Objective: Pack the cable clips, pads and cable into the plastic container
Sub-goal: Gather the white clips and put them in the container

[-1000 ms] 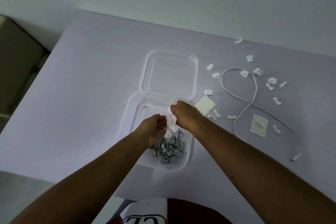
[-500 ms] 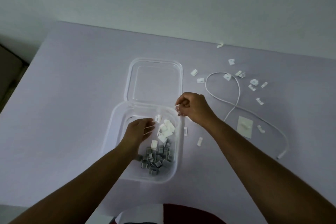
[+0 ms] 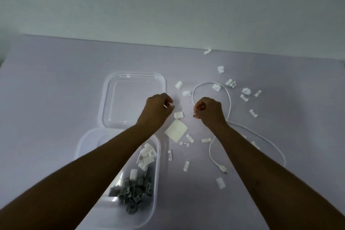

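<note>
The clear plastic container [image 3: 157, 177] lies open at lower left, its lid [image 3: 134, 80] folded back. Grey clips [image 3: 134, 192] and white clips [image 3: 147, 157] lie inside it. My left hand [image 3: 156, 110] hovers by the lid's right edge, fingers curled on a small white clip. My right hand [image 3: 209, 112] is curled beside the cable loop and pinches another small white piece. A loose white clip [image 3: 178, 114] and a square pad [image 3: 176, 129] lie between my hands. The white cable [image 3: 230, 102] snakes on the right, its plug [image 3: 223, 169] nearest me.
Several white clips are scattered on the lilac table [image 3: 56, 99], at upper right [image 3: 220, 69], near the lid [image 3: 179, 84] and beside the container [image 3: 186, 166]. The table's far edge meets a pale wall. My right forearm covers part of the cable.
Both hands have left the container and moved up onto the table, the left one crossing to the lid's right edge. The view has shifted, so the container sits lower left.
</note>
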The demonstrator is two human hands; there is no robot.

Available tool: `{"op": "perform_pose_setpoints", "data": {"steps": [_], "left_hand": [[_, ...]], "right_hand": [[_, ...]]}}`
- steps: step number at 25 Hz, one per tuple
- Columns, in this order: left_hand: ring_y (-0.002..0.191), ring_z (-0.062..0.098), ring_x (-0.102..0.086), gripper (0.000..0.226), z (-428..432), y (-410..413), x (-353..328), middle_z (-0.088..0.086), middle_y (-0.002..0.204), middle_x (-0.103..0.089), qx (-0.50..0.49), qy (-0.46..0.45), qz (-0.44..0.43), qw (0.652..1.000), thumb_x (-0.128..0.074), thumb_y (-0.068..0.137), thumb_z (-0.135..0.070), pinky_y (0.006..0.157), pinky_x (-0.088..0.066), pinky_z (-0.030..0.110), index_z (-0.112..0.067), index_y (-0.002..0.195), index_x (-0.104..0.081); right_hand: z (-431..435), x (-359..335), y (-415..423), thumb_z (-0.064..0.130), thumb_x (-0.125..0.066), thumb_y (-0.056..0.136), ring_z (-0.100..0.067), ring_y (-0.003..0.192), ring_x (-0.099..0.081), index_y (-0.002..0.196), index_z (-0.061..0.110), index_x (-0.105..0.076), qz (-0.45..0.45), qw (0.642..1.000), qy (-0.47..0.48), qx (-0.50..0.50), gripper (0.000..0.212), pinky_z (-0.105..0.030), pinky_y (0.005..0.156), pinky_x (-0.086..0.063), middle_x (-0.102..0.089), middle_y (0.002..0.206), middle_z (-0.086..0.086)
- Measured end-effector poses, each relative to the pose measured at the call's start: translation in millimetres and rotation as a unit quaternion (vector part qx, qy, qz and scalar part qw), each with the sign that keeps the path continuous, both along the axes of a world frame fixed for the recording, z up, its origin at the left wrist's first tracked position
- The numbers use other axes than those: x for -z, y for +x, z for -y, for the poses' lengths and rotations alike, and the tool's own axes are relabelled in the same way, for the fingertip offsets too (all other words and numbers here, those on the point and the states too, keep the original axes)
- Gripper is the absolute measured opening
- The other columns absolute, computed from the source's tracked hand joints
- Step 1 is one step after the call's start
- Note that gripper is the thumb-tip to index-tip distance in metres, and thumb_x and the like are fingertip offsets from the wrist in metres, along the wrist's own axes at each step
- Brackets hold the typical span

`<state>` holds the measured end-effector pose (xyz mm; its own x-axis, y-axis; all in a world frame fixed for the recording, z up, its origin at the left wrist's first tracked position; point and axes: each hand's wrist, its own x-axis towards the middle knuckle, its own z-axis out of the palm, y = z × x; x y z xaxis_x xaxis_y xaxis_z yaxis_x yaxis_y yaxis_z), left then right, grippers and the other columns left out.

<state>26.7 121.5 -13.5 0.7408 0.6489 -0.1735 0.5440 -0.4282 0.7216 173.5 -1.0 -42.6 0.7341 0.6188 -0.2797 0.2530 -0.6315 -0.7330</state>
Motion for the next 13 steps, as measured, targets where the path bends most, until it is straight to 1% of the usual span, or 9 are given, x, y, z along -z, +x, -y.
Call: {"op": "perform_pose_setpoints", "data": {"steps": [1, 3, 5, 9, 11, 13], "left_hand": [[0.089, 0.022, -0.065, 0.022, 4, 9, 8, 0.009, 0.102, -0.064, 0.043, 0.038, -0.031, 0.998, -0.066, 0.088, -0.02, 0.079, -0.053, 0.028, -0.008, 0.106, -0.063], [0.102, 0.024, -0.06, 0.033, 12, 23, 20, 0.009, 0.114, -0.058, 0.093, 0.083, -0.095, 0.988, -0.065, 0.088, -0.026, 0.086, -0.052, 0.032, -0.01, 0.116, -0.056], [0.11, 0.024, -0.055, 0.04, 17, 32, 31, 0.008, 0.122, -0.053, 0.117, 0.12, -0.141, 0.976, -0.063, 0.089, -0.03, 0.089, -0.051, 0.034, -0.012, 0.122, -0.051], [0.11, 0.022, -0.055, 0.039, 16, 38, 46, 0.007, 0.124, -0.053, 0.145, 0.142, -0.187, 0.961, -0.058, 0.092, -0.031, 0.09, -0.051, 0.034, -0.013, 0.125, -0.047], [0.107, 0.021, -0.058, 0.035, 14, 39, 49, 0.006, 0.121, -0.055, 0.158, 0.152, -0.195, 0.956, -0.054, 0.095, -0.03, 0.089, -0.052, 0.032, -0.013, 0.124, -0.047], [0.098, 0.018, -0.06, 0.029, 12, 43, 49, 0.005, 0.115, -0.058, 0.138, 0.136, -0.172, 0.966, -0.053, 0.095, -0.029, 0.086, -0.052, 0.028, -0.013, 0.12, -0.05]], "right_hand": [[-3, 2, 7, -0.007, -0.061, 0.084, -0.023, 0.065, -0.07, 0.082, -0.001, -0.064, -0.001, 1.0, -0.005, -0.006, 0.007, -0.023, 0.061, -0.059, -0.07, 0.083, -0.02], [-11, 7, 23, -0.003, -0.065, 0.084, -0.026, 0.077, -0.07, 0.087, 0.001, -0.064, 0.024, 0.999, -0.022, -0.031, 0.004, -0.033, 0.073, -0.06, -0.069, 0.088, -0.017], [-23, 11, 38, 0.001, -0.069, 0.082, -0.026, 0.084, -0.067, 0.091, 0.002, -0.065, 0.066, 0.996, -0.027, -0.059, 0.01, -0.037, 0.079, -0.058, -0.069, 0.091, -0.015], [-42, 17, 52, 0.007, -0.069, 0.082, -0.024, 0.094, -0.06, 0.103, 0.006, -0.061, 0.127, 0.982, -0.019, -0.14, 0.022, -0.028, 0.083, -0.051, -0.06, 0.104, -0.014], [-49, 21, 49, 0.01, -0.07, 0.083, -0.024, 0.097, -0.06, 0.108, 0.008, -0.058, 0.136, 0.975, -0.018, -0.175, 0.028, -0.028, 0.085, -0.052, -0.056, 0.111, -0.013], [-53, 29, 48, 0.013, -0.069, 0.085, -0.024, 0.097, -0.061, 0.112, 0.01, -0.056, 0.153, 0.967, -0.03, -0.201, 0.03, -0.031, 0.086, -0.054, -0.054, 0.115, -0.011]]}}
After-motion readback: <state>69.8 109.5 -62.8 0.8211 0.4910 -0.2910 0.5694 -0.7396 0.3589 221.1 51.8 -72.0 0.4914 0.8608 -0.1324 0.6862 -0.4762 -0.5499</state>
